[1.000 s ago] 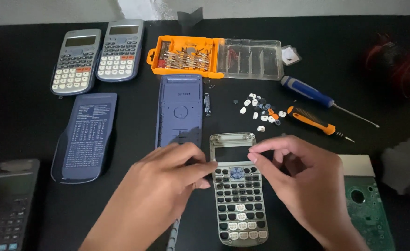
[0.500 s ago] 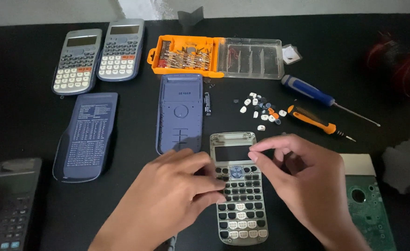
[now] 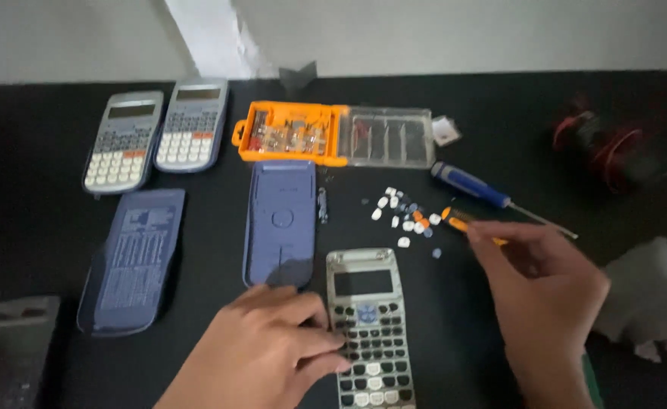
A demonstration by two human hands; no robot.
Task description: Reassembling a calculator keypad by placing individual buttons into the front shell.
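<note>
Right hand [image 3: 545, 291] has left the calculator faceplate [image 3: 370, 329], now pinching the orange screwdriver [image 3: 462, 222]. Left hand [image 3: 265, 348] stays flat on the faceplate, grip released.

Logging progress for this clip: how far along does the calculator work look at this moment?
Done: the calculator front panel lies apart from its blue back shell, with loose keys scattered on the table. In hand: the left hand rests on the panel's left edge while the right hand reaches the orange screwdriver. Left: several key holes on the panel look unfilled; the shell is unattached.
</note>
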